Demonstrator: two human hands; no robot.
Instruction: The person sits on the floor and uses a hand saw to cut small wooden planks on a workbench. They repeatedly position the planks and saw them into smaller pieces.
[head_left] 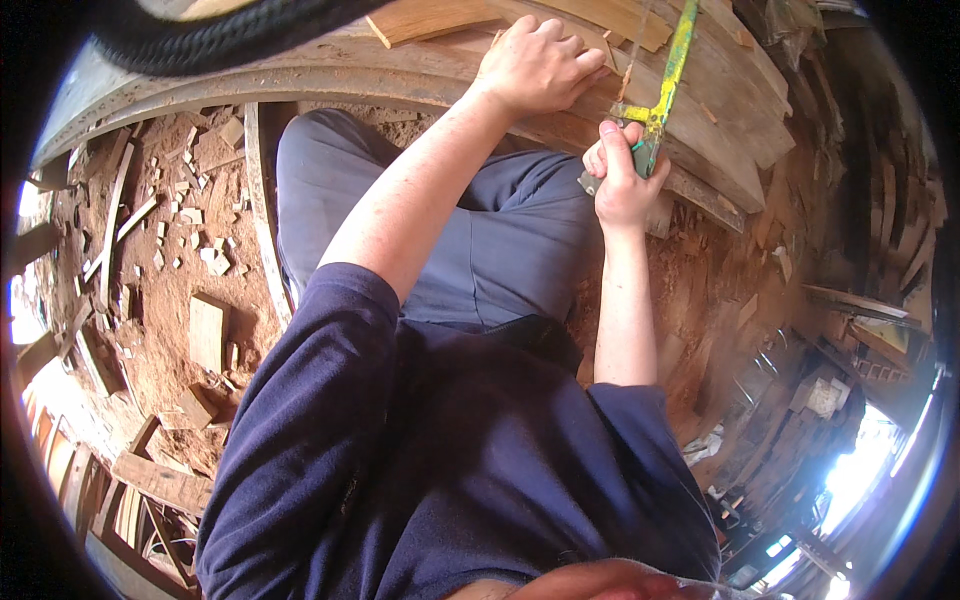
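Note:
My left hand [540, 65] presses on wood at the top of the view, fingers curled over it, partly hiding what they hold. A light board [425, 22] lies just to its left on a thick wooden work surface [730, 130]. Just right of that hand, my right hand [622, 165] is closed round the handle of a saw with a yellow-green painted frame [673, 65] and a thin blade [630, 70] pointing away from me, near small wood pieces. My legs in grey trousers [430, 240] are bent below the work surface.
Wood offcuts [208, 330] and blocks lie scattered on the dusty floor [170, 270] to my left, beside a long batten [265, 200]. Planks and clutter [855, 330] fill the right side. A thick black curved thing [200, 40] crosses the upper left.

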